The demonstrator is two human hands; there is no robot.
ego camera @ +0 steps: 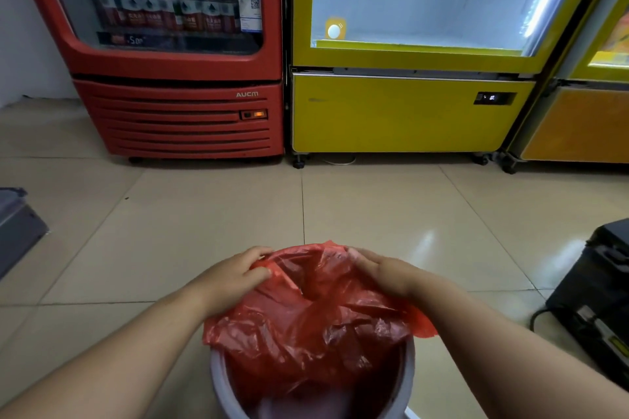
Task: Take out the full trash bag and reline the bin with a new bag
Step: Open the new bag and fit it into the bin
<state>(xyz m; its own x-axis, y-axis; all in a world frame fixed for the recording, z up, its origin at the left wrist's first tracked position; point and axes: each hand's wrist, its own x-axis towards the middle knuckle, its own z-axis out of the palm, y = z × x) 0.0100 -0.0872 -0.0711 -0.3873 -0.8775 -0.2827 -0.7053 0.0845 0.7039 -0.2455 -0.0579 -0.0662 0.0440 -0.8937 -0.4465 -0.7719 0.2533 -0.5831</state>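
Note:
A thin red plastic bag (313, 326) hangs partly inside a pale round bin (219, 384) at the bottom centre of the head view. Its mouth is held up and spread above the bin. My left hand (238, 274) pinches the bag's left edge. On the other side my right hand (381, 270) grips the right edge. The bag's lower part sags into the bin, and a loose flap (423, 325) sticks out past my right forearm. The bin's far rim is hidden by the bag.
A red drinks fridge (177, 112) and a yellow fridge (401, 112) stand side by side ahead, with a third unit (578, 126) at far right. A grey box (17, 228) lies at left and a black case (599, 299) with a cable at right. Tiled floor (204, 214) lies between.

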